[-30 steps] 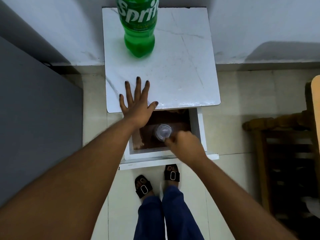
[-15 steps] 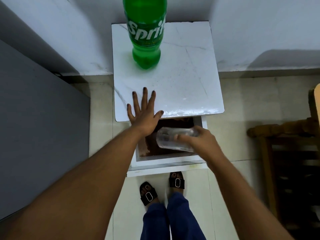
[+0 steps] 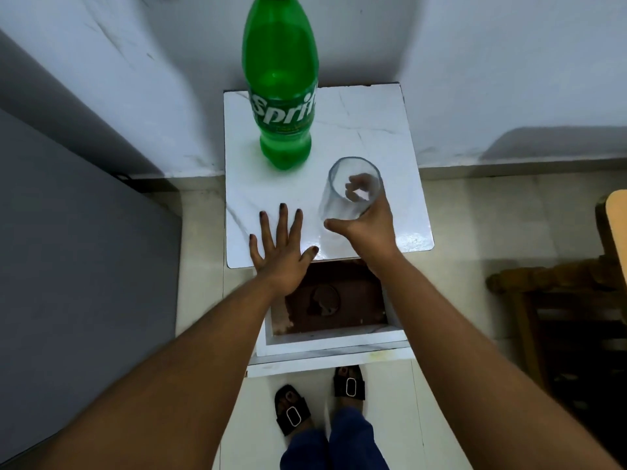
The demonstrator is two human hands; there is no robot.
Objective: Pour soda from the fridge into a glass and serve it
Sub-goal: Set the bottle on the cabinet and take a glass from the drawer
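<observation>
Fingers (image 3: pixel 361 189) of the right hand (image 3: pixel 368 228) wrap an empty glass (image 3: pixel 351 189) at frame centre, tilted above the tabletop (image 3: pixel 373 130) for setting down; left hand (image 3: pixel 280 256) lies flat, fingers spread, likely for support. Sprite bottle (image 3: pixel 281 93) stands behind, upper centre.

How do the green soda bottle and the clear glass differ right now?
The Sprite bottle is green, labelled and tall; the glass is clear, plain and shorter. The bottle stands free and upright on the white table top, while the glass is gripped by the right hand and looks tilted. The bottle narrows to a capped top; the glass has a wide open mouth and looks empty. Both are see-through.
</observation>
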